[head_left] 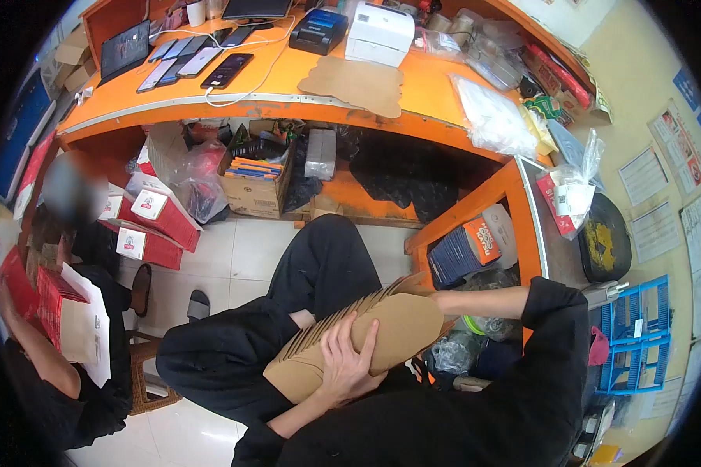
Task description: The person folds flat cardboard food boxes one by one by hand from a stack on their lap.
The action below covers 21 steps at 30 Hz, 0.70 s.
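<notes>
A stack of flat brown cardboard pieces [401, 331] lies tilted across my lap, its several layers fanned out along the far edge. My left hand [350, 362] is on top of it, with fingers bent over the upper sheet and the thumb pressed on its face. From the right, my right forearm [483, 302] reaches to the stack's far right end. The right hand itself is hidden behind the cardboard, so its fingers do not show. My black trouser leg [319, 261] is under and beyond the stack.
Ahead, an orange desk [280, 66] carries phones [226, 71], a white printer [379, 35] and a torn cardboard sheet [350, 84]. Below is an open carton [253, 191]. At left, another person [54, 381] holds red cartons [54, 303]. A blue rack [635, 338] stands right.
</notes>
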Available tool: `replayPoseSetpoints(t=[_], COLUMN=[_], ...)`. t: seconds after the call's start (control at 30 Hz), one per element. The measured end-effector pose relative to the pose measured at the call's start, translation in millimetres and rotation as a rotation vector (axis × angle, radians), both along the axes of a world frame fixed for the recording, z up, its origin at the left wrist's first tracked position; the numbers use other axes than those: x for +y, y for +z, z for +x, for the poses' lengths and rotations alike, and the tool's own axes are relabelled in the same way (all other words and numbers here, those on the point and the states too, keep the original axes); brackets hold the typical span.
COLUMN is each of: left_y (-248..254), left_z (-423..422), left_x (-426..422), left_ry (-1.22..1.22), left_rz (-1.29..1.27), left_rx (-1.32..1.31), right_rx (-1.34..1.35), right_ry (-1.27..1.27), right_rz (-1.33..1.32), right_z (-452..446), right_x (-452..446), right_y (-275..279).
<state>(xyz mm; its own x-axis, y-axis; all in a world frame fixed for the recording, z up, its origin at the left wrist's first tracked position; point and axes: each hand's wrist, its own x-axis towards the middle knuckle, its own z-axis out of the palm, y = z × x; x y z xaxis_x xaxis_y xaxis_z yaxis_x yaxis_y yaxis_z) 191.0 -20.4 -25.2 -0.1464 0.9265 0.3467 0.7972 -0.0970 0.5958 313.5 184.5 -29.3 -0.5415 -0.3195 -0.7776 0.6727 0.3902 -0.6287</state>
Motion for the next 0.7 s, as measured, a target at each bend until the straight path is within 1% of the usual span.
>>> replayPoseSetpoints(t=[0.17,0.33,0.43,0.5,0.57,0.63,0.7], left_y=[-5.0,-4.6,2.1,3.4,7.7,14.3,19.4], left_z=[2.2,3.7,0.4,0.9,-2.3,-9.6,-13.6], left_x=[3.5,4.4,5.1,4.1,5.7,9.1,10.1], left_ry=[0.016,0.015,0.017,0.054,0.100,0.166,0.246], left_rz=[0.007,-0.008,-0.069,-0.066,-0.038,-0.018,0.003], left_rx=[0.037,0.061,0.031,-0.007,-0.042,-0.090,-0.128], right_rx=[0.011,0.043,0.078,0.125,0.211,0.225,0.559], right_ry=[0.046,0.085,0.154,0.220,0.282,0.192,-0.068], right_rz=[-0.060,-0.103,-0.151,-0.172,-0.136,0.205,0.518], right_z=[7.2,2.5,-8.8,-25.5,-52.5,-90.7,-123.0], right_x=[-13.4,3.5,32.1,67.7,113.9,160.0,220.2], right_y=[-6.2,4.7,35.8,71.6,109.1,153.2,143.0])
